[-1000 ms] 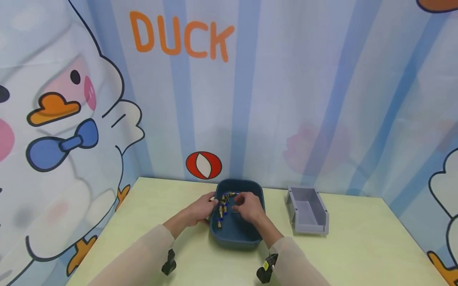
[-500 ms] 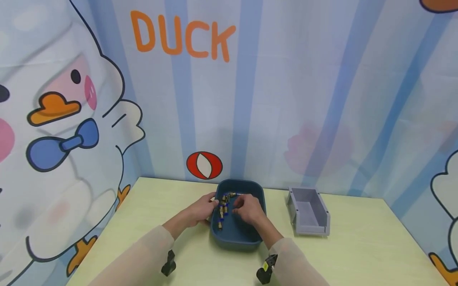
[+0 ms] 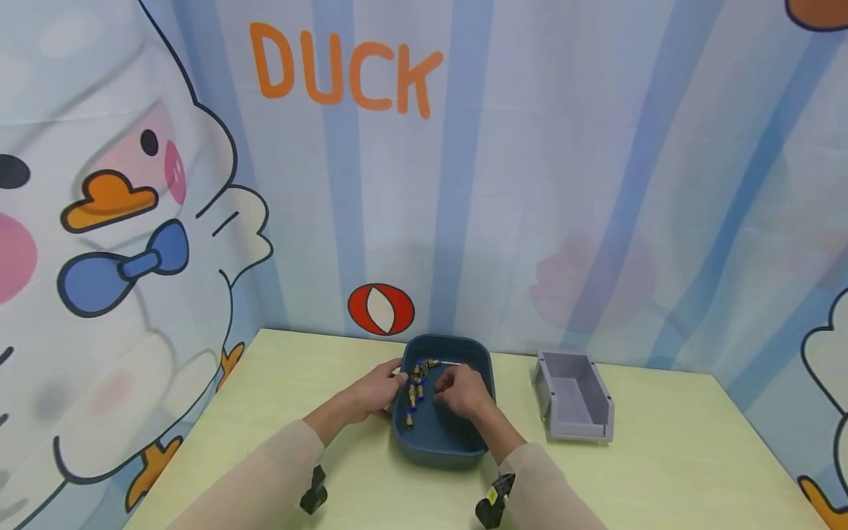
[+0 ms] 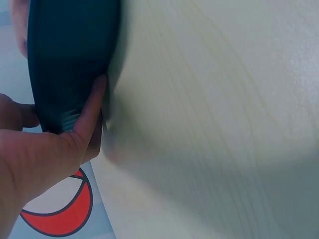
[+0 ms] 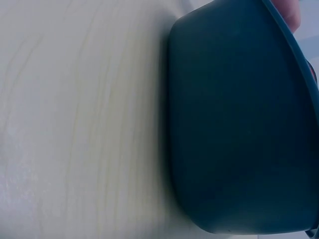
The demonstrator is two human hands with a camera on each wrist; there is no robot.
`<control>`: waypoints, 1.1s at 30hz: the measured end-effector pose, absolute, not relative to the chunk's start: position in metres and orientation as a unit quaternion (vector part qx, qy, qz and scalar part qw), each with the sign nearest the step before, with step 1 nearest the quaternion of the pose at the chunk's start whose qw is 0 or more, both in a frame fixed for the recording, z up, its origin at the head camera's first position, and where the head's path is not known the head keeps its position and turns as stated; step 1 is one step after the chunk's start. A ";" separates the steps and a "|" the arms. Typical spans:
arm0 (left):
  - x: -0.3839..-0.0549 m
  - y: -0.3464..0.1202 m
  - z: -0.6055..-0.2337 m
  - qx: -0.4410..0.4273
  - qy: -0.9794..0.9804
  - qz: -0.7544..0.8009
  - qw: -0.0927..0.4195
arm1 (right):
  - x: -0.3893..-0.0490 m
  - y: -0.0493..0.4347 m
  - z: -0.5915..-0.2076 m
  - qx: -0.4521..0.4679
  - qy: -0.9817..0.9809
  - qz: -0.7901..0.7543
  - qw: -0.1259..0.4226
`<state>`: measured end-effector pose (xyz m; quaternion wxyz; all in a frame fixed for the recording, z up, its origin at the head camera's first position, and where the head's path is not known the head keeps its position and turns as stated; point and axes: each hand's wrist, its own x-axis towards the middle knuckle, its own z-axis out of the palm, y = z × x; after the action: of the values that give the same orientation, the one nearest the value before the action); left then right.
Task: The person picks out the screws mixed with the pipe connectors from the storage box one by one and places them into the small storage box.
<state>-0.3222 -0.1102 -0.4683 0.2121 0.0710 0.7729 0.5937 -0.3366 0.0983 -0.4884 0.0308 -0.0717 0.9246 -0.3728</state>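
A dark blue plastic basin (image 3: 442, 444) stands on the table, with several small brass-coloured fittings (image 3: 412, 397), some with blue ends, along its left side. My left hand (image 3: 372, 390) grips the basin's left rim, the thumb over the edge. In the left wrist view, fingers of that hand (image 4: 50, 154) lie against the basin's outer wall. Down inside the basin is my right hand (image 3: 462, 389), its fingers bent, to the right of the fittings. Whether they pinch anything is hidden. The right wrist view shows mainly the basin's outer wall (image 5: 239, 124).
A grey open-front bin (image 3: 573, 401) stands right of the basin on the pale wood-grain table (image 3: 676, 442). Behind the table hangs a printed duck curtain (image 3: 503, 184). A black wrist camera (image 3: 493, 502) sits at the right sleeve, another (image 3: 314, 492) at the left.
The head view has shifted slightly. My left hand keeps its hold on the basin. The right hand stays inside it, with only a small movement of its fingers.
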 end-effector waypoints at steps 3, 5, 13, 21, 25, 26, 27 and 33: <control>-0.322 -0.110 -0.469 0.069 0.773 0.594 0.211 | -0.337 0.098 -0.488 -0.073 0.928 -0.364 0.030; -0.323 -0.110 -0.468 0.067 0.775 0.592 0.211 | -0.337 0.098 -0.488 -0.076 0.930 -0.358 0.027; -0.323 -0.109 -0.468 0.066 0.776 0.592 0.209 | -0.337 0.098 -0.490 -0.080 0.938 -0.338 0.020; -0.322 -0.107 -0.468 0.067 0.779 0.589 0.205 | -0.339 0.099 -0.492 -0.089 0.937 -0.337 0.016; -0.323 -0.107 -0.467 0.068 0.780 0.588 0.203 | -0.339 0.100 -0.491 -0.087 0.937 -0.338 0.021; -0.323 -0.107 -0.467 0.068 0.780 0.588 0.203 | -0.340 0.101 -0.491 -0.087 0.937 -0.338 0.022; -0.323 -0.107 -0.467 0.067 0.780 0.588 0.203 | -0.340 0.101 -0.491 -0.086 0.937 -0.338 0.023; -0.324 -0.106 -0.468 0.061 0.782 0.586 0.204 | -0.342 0.101 -0.492 -0.090 0.937 -0.337 0.029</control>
<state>-0.3236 -0.1060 -0.4677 0.2041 0.0613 0.7821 0.5856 -0.3416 0.1011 -0.4923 0.0287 -0.0895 0.9366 -0.3375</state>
